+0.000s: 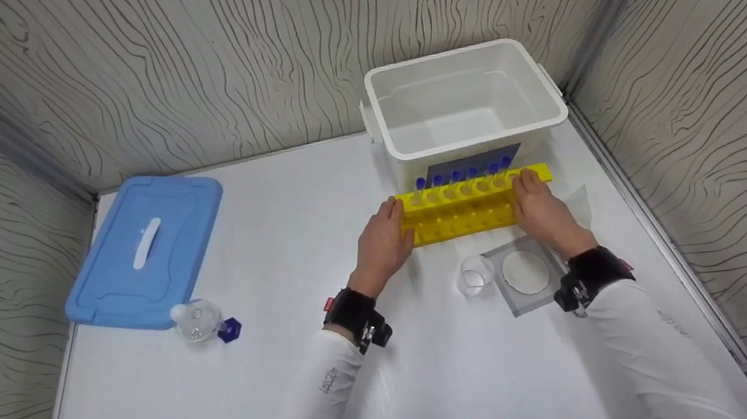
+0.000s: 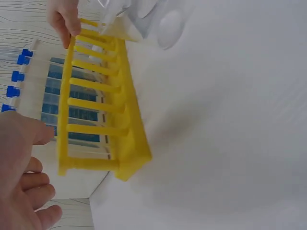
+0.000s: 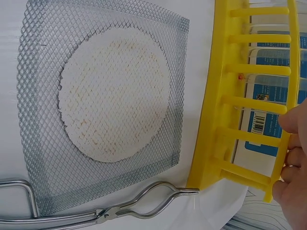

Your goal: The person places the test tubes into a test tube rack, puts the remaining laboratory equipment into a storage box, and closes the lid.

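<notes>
A yellow test tube rack [image 1: 463, 227] stands on the table in front of the white bin. Several test tubes with blue caps [image 1: 456, 176] sit upright in it. My right hand [image 1: 546, 214] is at the rack's right end; in the right wrist view the thumb and fingers [image 3: 293, 158] grip its upper rail. At the left end is my left hand [image 1: 383, 245]. In the left wrist view its thumb is close beside the upper rail and the other fingers [image 2: 38, 194] are loosely bent, with nothing visible between them; contact is hard to tell.
Behind the rack stands the white bin [image 1: 471, 138]. Near my right forearm are a wire gauze [image 3: 115, 96] with a white disc, metal tongs [image 3: 110, 213] and a clear beaker [image 1: 475, 276]. At left lie a blue lid [image 1: 120, 266], a round glass vessel [image 1: 196, 321] and a blue hexagonal piece [image 1: 230, 330].
</notes>
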Demonstrator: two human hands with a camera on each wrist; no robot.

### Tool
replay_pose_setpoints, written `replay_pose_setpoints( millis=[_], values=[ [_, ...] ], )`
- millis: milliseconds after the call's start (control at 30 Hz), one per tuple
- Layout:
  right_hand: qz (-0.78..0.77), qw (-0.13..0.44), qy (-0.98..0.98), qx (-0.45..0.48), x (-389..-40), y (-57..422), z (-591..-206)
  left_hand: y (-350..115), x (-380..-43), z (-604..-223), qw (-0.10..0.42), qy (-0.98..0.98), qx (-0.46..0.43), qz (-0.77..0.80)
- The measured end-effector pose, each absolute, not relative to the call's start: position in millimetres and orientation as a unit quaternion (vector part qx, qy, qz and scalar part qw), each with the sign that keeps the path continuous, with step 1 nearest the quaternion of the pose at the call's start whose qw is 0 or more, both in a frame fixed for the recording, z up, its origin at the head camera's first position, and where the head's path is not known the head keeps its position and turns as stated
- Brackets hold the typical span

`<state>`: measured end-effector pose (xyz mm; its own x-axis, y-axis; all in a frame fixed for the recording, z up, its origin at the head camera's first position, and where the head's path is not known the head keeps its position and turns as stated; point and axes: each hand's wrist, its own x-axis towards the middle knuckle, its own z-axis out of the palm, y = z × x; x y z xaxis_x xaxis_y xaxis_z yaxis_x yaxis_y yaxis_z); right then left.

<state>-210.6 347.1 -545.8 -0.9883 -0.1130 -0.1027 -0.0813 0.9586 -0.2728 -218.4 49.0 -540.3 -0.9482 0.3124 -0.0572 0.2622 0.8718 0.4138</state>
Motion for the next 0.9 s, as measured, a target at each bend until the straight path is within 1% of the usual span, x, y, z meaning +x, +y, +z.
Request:
replay_pose_setpoints(
  millis=[200, 300, 367, 467, 700, 800, 900],
  values=[
    [-0.14, 0.056, 0.987, -0.049, -211.7, 344.6, -548.4, 33.5, -241.9, -506.3, -0.009, 0.959, 0.186, 0.212],
    [-0.14, 0.062, 0.987, -0.047, -213.2, 343.2, -548.4, 27.9, -252.7, -491.7, -0.028, 0.96, 0.202, 0.193],
    [-0.138, 0.065, 0.987, -0.045, -214.4, 343.1, -547.5, 27.5, -259.0, -483.4, -0.032, 0.961, 0.213, 0.176],
    [-0.139, 0.068, 0.987, -0.044, -215.1, 342.6, -547.4, 30.0, -265.1, -474.7, -0.023, 0.963, 0.225, 0.145],
    [-0.141, 0.069, 0.987, -0.041, -209.9, 339.8, -551.0, 39.9, -270.1, -476.3, 0.043, 0.961, 0.254, 0.097],
    [-0.145, 0.068, 0.986, -0.044, -209.7, 339.2, -551.2, 41.3, -271.8, -479.2, 0.053, 0.962, 0.255, 0.077],
    [-0.147, 0.066, 0.986, -0.042, -209.9, 339.9, -550.4, 42.1, -273.3, -479.7, 0.052, 0.965, 0.251, 0.059]
  ],
)
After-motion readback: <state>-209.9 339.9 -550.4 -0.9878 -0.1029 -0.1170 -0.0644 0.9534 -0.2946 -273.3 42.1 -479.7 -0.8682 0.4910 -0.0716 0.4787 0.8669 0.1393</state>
